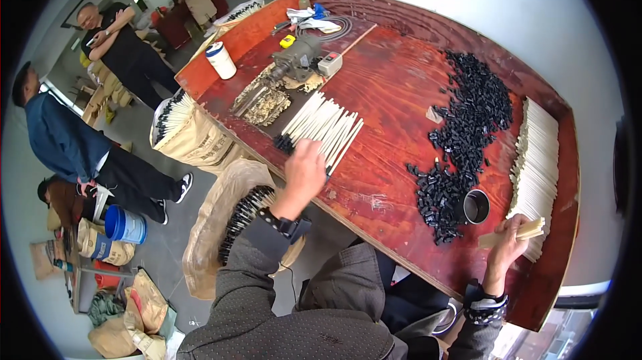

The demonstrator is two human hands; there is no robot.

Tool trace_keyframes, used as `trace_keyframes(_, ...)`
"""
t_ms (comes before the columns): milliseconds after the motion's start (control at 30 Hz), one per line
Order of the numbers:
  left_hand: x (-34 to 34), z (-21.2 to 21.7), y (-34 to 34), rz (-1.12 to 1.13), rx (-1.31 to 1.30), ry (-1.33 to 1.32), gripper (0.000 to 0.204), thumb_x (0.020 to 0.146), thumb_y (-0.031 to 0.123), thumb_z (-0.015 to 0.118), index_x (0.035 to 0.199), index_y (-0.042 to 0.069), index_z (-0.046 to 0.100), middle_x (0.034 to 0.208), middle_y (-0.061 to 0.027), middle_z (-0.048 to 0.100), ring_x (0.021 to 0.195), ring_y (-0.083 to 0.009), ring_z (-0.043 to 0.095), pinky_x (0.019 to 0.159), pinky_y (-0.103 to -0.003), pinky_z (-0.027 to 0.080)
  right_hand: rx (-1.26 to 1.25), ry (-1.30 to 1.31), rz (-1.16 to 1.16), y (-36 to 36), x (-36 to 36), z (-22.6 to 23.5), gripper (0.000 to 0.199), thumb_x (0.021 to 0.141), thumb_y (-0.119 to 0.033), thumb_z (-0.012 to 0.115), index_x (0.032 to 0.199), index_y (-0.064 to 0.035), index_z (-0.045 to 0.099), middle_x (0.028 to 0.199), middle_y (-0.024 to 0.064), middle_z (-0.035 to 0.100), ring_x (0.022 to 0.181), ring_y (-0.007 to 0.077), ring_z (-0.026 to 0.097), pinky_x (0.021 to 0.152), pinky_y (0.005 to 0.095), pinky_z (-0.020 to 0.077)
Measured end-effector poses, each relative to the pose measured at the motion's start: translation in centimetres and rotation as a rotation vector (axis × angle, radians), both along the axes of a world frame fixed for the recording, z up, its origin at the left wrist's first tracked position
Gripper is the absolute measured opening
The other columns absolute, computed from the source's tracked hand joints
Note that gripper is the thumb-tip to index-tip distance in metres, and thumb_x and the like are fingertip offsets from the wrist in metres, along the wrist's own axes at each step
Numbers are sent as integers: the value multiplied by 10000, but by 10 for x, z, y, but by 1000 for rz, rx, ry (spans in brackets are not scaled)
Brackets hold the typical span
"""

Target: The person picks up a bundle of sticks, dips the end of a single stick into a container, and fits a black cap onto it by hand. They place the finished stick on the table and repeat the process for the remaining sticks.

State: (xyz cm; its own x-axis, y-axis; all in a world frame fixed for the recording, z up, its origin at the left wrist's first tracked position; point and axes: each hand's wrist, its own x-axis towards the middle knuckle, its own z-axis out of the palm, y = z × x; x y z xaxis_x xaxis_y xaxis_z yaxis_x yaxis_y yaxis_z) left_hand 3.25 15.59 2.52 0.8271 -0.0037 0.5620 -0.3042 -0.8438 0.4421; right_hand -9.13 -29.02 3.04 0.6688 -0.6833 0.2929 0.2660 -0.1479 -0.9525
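Observation:
My left hand [304, 171] is over the near end of a row of pale sticks [328, 122] on the red wooden table, its fingers curled down onto them. Small black caps [283, 143] show at the stick ends beside it, but its fingertips are partly hidden. At the right, my right hand [508, 245] is closed round a bundle of pale sticks [530, 229]. That bundle is held by the near end of a long stack of similar sticks [537, 152]. A metal cup [476, 206] lies near this hand, beside a heap of short black caps [471, 106].
A small motor machine [296, 57], a switch box [330, 63] and a white tub [221, 60] stand toward the far left of the table. A raised board [568, 179] edges its right side. Sacks of black-tipped sticks [244, 216] stand by the left edge. Two people [63, 136] stand farther left.

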Motion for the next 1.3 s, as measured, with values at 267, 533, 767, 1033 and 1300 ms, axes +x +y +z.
trace_keyframes(267,-54,-3,-91,-623,-209,134,217,899,-13,660,1116,-14,666,1018,-182,635,897,-363,664,765,-402,544,-152,352,40,21,-1,31,240,1035,-229,604,1003,3,656,873,56,708,796,137,654,710,286,528)
trace_keyframes(533,-66,-10,-165,-863,-104,189,225,887,-31,656,1109,-21,686,951,-158,623,815,-356,664,687,-407,548,-215,295,62,-2,-24,16,231,1036,-241,627,1062,-15,667,837,13,629,706,97,585,624,254,503)
trace_keyframes(767,-64,-24,-187,-841,60,147,189,862,-24,597,1040,-18,660,905,-142,568,814,-343,625,687,-446,547,-427,276,66,-3,-25,18,195,1029,-213,644,1012,-20,668,837,16,615,670,84,553,577,240,460)
trace_keyframes(1033,-61,-19,-186,-848,76,260,80,833,-35,572,902,-6,601,934,-172,544,870,-366,623,704,-466,544,-745,282,-35,-10,-22,29,190,1020,-189,656,959,-9,665,762,7,593,627,90,538,570,248,448)
trace_keyframes(1300,-64,-9,-186,-909,106,273,206,800,-54,589,998,-6,555,937,-190,539,877,-387,616,718,-479,545,-633,137,-116,16,8,59,180,979,-164,700,971,11,659,715,80,607,610,178,577,574,321,469)
